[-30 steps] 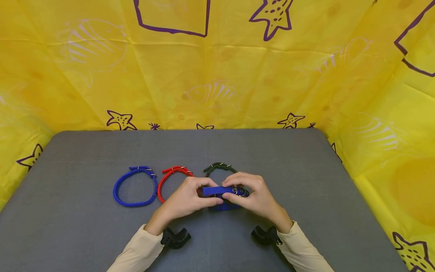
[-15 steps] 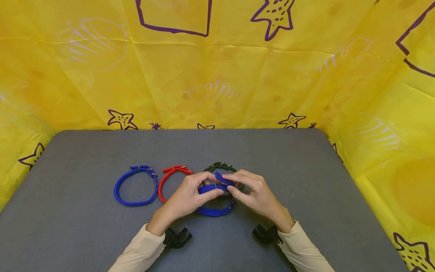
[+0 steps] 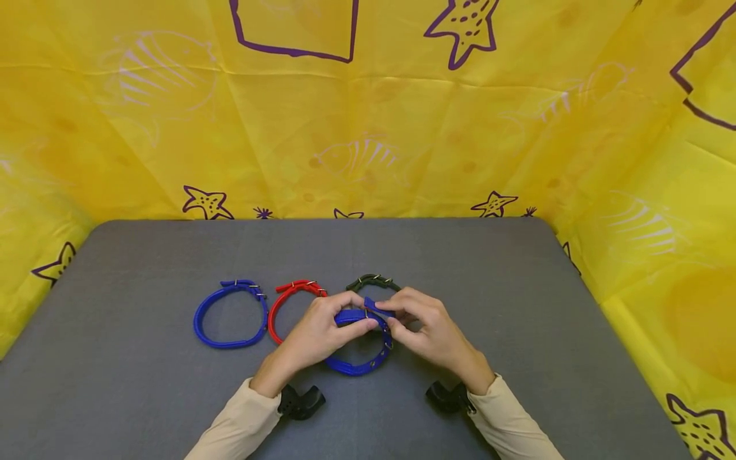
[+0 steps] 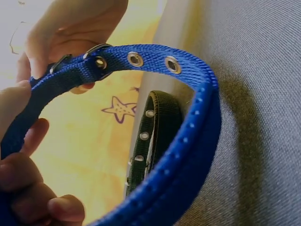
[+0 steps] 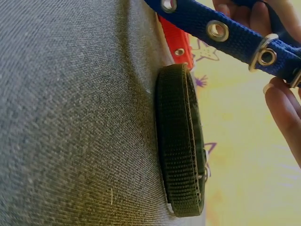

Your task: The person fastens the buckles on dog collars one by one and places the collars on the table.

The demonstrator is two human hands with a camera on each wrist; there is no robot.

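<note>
Both hands hold a blue nylon collar (image 3: 356, 368) buckled into a loop, just above the table. My left hand (image 3: 319, 329) grips the band at its left, thumb in front and fingers behind. At the upper right of the loop, my right hand (image 3: 428, 322) pinches the strap near its loose end (image 3: 376, 306), by the metal keeper. In the left wrist view, metal-rimmed eyelets (image 4: 135, 59) run along the band towards the buckle (image 4: 61, 63), which fingers partly cover. A D-ring (image 5: 261, 52) shows on the band in the right wrist view.
On the grey table (image 3: 144, 396) lie another buckled blue collar (image 3: 198, 319) at left, a red collar (image 3: 273, 316) beside it, and a dark green collar (image 5: 176, 136) behind my hands. The red and green ones are partly hidden. A yellow patterned cloth (image 3: 368, 108) hangs behind.
The held blue collar has turned, so its loop now hangs lower and further left, facing the head camera. My right fingers have shifted onto the strap end, which now sticks up.
</note>
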